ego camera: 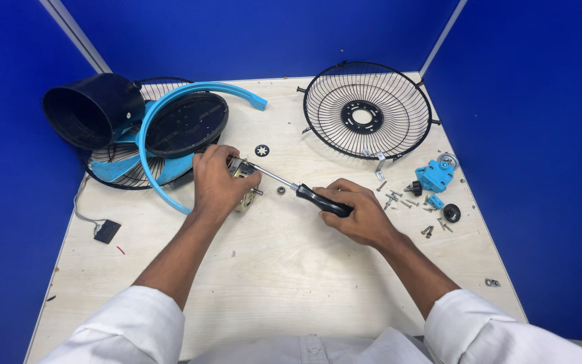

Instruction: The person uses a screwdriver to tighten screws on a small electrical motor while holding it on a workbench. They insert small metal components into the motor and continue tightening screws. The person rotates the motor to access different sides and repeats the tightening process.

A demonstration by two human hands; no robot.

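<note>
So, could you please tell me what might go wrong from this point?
The screwdriver in the right hand points at the small motor block gripped by the left hand; a slip could jab those fingers. The loose nut under the shaft and the scattered screws near the table edge could be knocked off and lost.
</note>
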